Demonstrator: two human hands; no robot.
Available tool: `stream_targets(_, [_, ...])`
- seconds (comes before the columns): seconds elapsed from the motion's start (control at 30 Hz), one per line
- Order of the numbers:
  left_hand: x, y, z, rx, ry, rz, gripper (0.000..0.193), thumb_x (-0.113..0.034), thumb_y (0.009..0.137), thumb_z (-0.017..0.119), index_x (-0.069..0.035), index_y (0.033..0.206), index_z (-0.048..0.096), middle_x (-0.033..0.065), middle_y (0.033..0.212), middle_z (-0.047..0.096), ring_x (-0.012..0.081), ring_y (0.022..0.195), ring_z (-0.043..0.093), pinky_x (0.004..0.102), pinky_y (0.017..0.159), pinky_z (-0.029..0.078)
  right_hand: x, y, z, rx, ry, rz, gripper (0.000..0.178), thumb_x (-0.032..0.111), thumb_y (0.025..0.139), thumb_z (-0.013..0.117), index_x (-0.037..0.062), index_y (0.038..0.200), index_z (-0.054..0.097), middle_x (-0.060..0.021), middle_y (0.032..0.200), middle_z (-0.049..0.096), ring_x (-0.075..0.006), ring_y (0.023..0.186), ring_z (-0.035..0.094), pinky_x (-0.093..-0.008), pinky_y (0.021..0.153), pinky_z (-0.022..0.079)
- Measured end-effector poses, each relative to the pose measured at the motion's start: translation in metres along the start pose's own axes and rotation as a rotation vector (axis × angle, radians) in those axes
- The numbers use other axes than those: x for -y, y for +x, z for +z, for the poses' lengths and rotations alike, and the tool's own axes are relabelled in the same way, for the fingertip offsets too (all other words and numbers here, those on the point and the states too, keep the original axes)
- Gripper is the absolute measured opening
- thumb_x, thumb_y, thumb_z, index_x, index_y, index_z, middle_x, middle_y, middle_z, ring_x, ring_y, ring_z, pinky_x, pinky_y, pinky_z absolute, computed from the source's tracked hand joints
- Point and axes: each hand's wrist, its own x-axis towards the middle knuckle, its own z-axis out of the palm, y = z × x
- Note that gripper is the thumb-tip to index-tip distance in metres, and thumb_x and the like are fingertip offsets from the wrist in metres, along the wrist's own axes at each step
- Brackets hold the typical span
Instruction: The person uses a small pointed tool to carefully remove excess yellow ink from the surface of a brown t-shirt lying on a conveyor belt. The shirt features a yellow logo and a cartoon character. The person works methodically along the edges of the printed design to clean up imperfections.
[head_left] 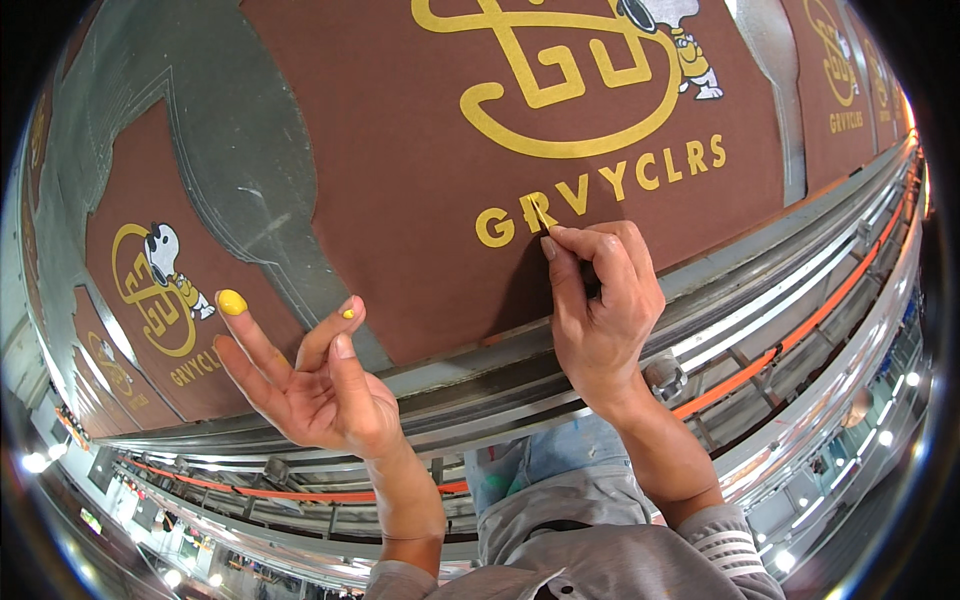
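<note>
Risks, as judged from this frame. The right hand [598, 305] holds a thin brush-like tool [540, 213] whose tip rests on a yellow printed letter [537, 212] on the brown garment panel [560, 150], near the lower edge of the printing pallet [480, 372]. A tremor or too much pressure could push yellow past the letter's outline onto bare brown fabric, where it would show plainly. The heel of that hand sits just below the line of letters; if it slid upward it could smear wet ink.

The left hand [320, 385] carries a blob of yellow ink [232, 302] on one raised fingertip and a smaller spot on the next finger. It hovers over the grey gap between two brown panels, just above the pallet's lower edge. A drop or a careless brush against either panel would leave a stain; the neighbouring print [160, 290] at the left lies near.

Pose. Right hand: fingers together, pinched around the tool, wrist bent upward, forearm coming from the lower right. Left hand: fingers spread apart, palm facing the person, holding nothing but the ink on its tips, forearm rising from the lower centre.

The orange rail [790, 345] runs below the pallets
</note>
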Motion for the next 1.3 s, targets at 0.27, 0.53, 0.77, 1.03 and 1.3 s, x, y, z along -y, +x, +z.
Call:
stream_targets(0.27, [0.001, 0.001, -0.001, 0.001, -0.014, -0.002, 0.082, 0.014, 0.083, 0.051, 0.002, 0.157, 0.020, 0.0319, 0.158, 0.029, 0.0278, 0.088, 0.076, 0.0344, 0.082, 0.064, 0.000, 0.000, -0.002, 0.017, 0.021, 0.030, 0.020, -0.010, 0.074, 0.075, 0.0004, 0.089, 0.067, -0.0105, 0.078, 0.059, -0.0257, 0.069, 0.058, -0.0353, 0.060, 0.046])
stream_targets(0.53, [-0.001, 0.001, -0.002, -0.029, 0.002, -0.051, 0.090, 0.018, 0.079, 0.050, -0.003, 0.160, 0.017, 0.0328, 0.160, 0.025, 0.0270, 0.082, 0.076, 0.0316, 0.082, 0.063, 0.000, 0.001, -0.003, 0.033, 0.018, 0.025, 0.019, -0.011, 0.075, 0.074, 0.0003, 0.088, 0.065, -0.0109, 0.079, 0.059, -0.0257, 0.068, 0.058, -0.0349, 0.059, 0.046])
stream_targets(0.77, [0.001, 0.002, -0.004, -0.020, 0.008, -0.057, 0.090, 0.018, 0.078, 0.050, -0.003, 0.159, 0.019, 0.0311, 0.160, 0.027, 0.0273, 0.085, 0.076, 0.0302, 0.082, 0.063, 0.001, 0.002, -0.003, 0.036, 0.000, 0.024, 0.019, -0.012, 0.075, 0.072, 0.0001, 0.088, 0.065, -0.0109, 0.078, 0.059, -0.0254, 0.067, 0.058, -0.0350, 0.059, 0.046])
stream_targets(1.03, [-0.001, 0.001, -0.004, -0.025, 0.012, -0.062, 0.088, 0.017, 0.078, 0.050, -0.002, 0.159, 0.020, 0.0313, 0.159, 0.029, 0.0279, 0.085, 0.076, 0.0299, 0.082, 0.063, 0.002, 0.001, -0.004, 0.048, -0.005, 0.069, 0.018, -0.012, 0.076, 0.072, 0.0000, 0.087, 0.064, -0.0107, 0.080, 0.059, -0.0241, 0.068, 0.059, -0.0341, 0.060, 0.046])
stream_targets(1.3, [0.001, -0.001, -0.006, -0.020, 0.017, -0.067, 0.086, 0.016, 0.079, 0.049, 0.001, 0.158, 0.018, 0.0314, 0.159, 0.029, 0.0285, 0.087, 0.076, 0.0353, 0.086, 0.062, 0.012, 0.015, -0.048, 0.120, 0.051, -0.014, 0.019, -0.011, 0.079, 0.073, -0.0004, 0.094, 0.069, -0.0105, 0.086, 0.064, -0.0184, 0.070, 0.063, -0.0258, 0.058, 0.050])
